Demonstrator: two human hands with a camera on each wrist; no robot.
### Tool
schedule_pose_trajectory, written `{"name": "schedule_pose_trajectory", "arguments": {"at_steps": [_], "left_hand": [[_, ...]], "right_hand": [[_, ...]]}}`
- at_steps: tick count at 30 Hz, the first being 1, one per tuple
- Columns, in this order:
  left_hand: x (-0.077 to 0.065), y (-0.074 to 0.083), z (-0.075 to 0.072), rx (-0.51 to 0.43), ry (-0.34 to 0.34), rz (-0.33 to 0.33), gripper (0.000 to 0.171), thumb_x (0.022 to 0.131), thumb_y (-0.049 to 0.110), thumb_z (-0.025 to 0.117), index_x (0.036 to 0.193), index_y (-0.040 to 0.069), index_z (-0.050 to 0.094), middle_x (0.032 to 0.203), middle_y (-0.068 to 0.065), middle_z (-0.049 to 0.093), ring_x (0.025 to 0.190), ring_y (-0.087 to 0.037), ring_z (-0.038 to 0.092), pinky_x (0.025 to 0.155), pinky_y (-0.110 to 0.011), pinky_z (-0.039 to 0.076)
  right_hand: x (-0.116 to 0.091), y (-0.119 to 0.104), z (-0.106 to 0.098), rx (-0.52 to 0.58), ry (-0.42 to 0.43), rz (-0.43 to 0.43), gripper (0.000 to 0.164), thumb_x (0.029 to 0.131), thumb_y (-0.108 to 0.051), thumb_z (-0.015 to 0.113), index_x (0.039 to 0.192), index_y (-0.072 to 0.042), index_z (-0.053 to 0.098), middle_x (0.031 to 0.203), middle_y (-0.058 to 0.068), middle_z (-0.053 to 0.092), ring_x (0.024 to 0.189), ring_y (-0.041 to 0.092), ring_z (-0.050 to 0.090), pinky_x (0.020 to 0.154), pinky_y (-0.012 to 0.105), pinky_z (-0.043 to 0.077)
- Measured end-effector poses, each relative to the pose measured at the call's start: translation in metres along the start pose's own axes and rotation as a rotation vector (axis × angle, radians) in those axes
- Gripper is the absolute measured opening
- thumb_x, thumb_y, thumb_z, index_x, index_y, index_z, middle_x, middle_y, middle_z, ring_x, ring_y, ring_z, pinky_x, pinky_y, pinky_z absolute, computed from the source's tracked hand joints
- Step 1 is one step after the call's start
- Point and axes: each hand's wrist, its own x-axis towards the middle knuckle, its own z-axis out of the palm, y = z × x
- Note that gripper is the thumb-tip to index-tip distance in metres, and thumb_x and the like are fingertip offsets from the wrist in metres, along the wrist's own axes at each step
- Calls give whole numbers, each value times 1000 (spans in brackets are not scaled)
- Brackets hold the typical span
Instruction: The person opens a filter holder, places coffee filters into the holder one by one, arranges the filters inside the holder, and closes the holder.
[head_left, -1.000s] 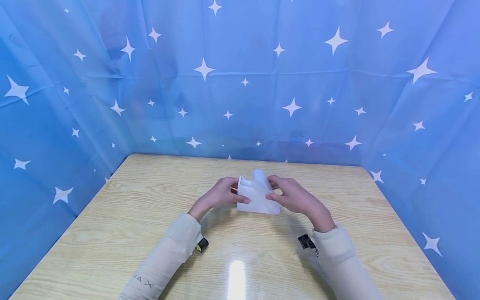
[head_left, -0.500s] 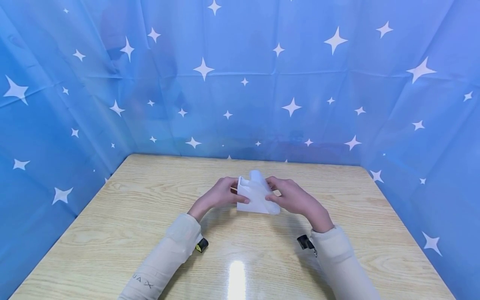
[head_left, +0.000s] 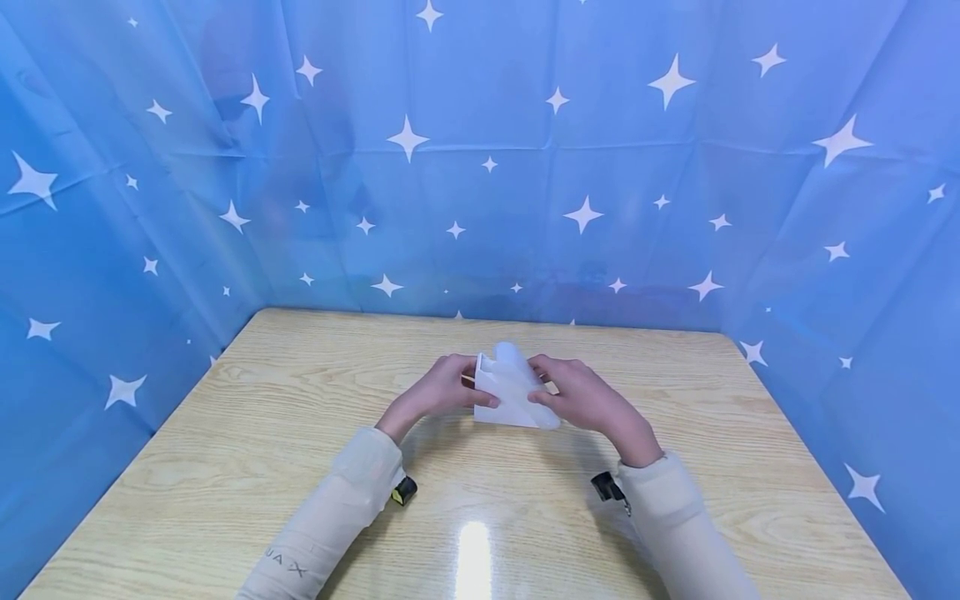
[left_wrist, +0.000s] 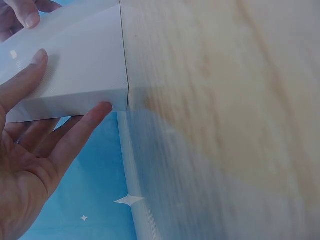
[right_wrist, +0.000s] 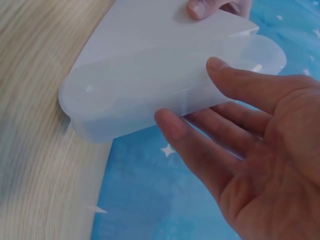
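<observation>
A white box (head_left: pixel 493 409) stands on the table, gripped by my left hand (head_left: pixel 448 386) at its left end. In the left wrist view the thumb lies on one broad face of the box (left_wrist: pixel 82 65), with fingers under the narrow side. My right hand (head_left: pixel 579 395) holds a long, translucent, round-ended plastic case or cover (right_wrist: pixel 125 92) between thumb and fingers. It lies slantwise against the box's right end, overlapping it; whether any part is inside the box cannot be told. In the right wrist view, its near end meets the tabletop.
The pale wood-grain table (head_left: pixel 315 358) extends around both hands. A blue curtain (head_left: pixel 480 208) with white stars encloses the back and sides. Small black devices (head_left: pixel 405 490) are strapped at both wrists. A bright light reflection lies on the table's front part.
The far end of the translucent case has swung left, across the box's upper edge. My right hand has shifted slightly left with it; the left hand and box have stayed in place.
</observation>
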Motion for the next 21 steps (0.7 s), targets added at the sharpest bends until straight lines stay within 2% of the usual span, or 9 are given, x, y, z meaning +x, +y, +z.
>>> {"name": "schedule_pose_trajectory", "arguments": {"at_steps": [5, 11, 18, 21], "left_hand": [[0, 0, 0, -6, -4, 2, 36, 79, 21, 80, 112, 24, 66, 103, 2, 70, 91, -13, 69, 71, -33, 59], [0, -1, 0, -11, -9, 0, 35, 80, 21, 80, 112, 25, 66, 103, 2, 71, 90, -13, 69, 73, -41, 60], [-1, 0, -1, -2, -7, 5, 36, 79, 22, 80, 112, 25, 66, 101, 2, 71, 88, -13, 69, 73, -41, 60], [-1, 0, -1, 4, -6, 10, 37, 79, 21, 80, 113, 25, 66, 102, 2, 71, 89, -12, 69, 72, -37, 60]], "right_hand": [[1, -1, 1, -22, 4, 3, 43, 93, -24, 65, 133, -13, 52, 122, 4, 65, 109, 20, 64, 84, 37, 55], [0, -4, 3, -49, 12, 3, 44, 93, -24, 65, 133, -12, 52, 120, 3, 65, 106, 18, 64, 81, 34, 54], [1, -5, 5, -75, 12, 9, 44, 93, -25, 65, 133, -13, 52, 120, 2, 65, 105, 17, 63, 80, 34, 53], [1, -5, 5, -88, 11, 12, 44, 93, -25, 65, 134, -13, 52, 121, 3, 65, 105, 18, 64, 80, 34, 54]]}}
